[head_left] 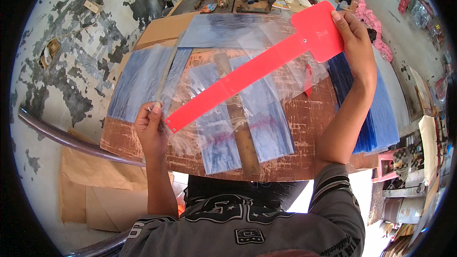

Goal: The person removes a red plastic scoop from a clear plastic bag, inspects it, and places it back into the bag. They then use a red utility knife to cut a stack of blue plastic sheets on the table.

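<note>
Red paddle [238, 80] held slantwise above brown table [304, 135], narrow end nearer, broad end farther. Left hand [150, 123] pinches clear film [183, 143] beside narrow end; whether paddle itself gripped there, cannot tell. Beneath stem: blue sheets [271, 135], strip [246, 154]. Paddle probably light, thin, bendable along stem; film likely slippery, easily creased. Right hand [354, 33] grasps broad end's outer edge, thumb on top: likely sound hold, riveted narrow tip likely second.
</note>
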